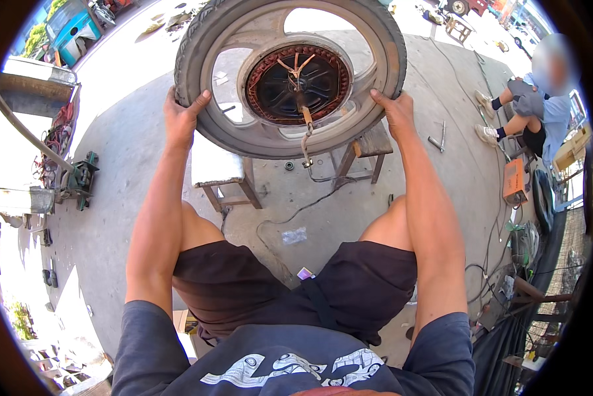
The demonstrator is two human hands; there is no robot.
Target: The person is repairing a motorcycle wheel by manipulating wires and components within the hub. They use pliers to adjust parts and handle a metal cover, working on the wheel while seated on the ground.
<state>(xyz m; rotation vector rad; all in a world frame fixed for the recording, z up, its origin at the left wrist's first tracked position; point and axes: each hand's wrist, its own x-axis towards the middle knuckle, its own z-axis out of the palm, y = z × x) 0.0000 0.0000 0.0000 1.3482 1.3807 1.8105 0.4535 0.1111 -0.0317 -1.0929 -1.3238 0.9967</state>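
A motor wheel (211,129) with a black tyre and grey spokes is held up in front of me. My left hand (182,119) grips the tyre at its lower left, thumb on the near face. On the right side my right hand (397,112) has the same grip. The open hub (296,84) faces me, showing a ring of copper windings round a dark plate. Several tan wires fan out at its middle, and a cable (306,138) hangs down past the rim. Below the wheel are two low wooden stools (220,168) (374,146); contact with them cannot be made out.
At the right sits another person (547,119), near an orange box-shaped machine (515,183). Cables trail over the concrete floor. A T-shaped tool (437,136) and a crumpled plastic bag (294,235) lie there. On the left is a bench-like stand with tangled leads (56,142).
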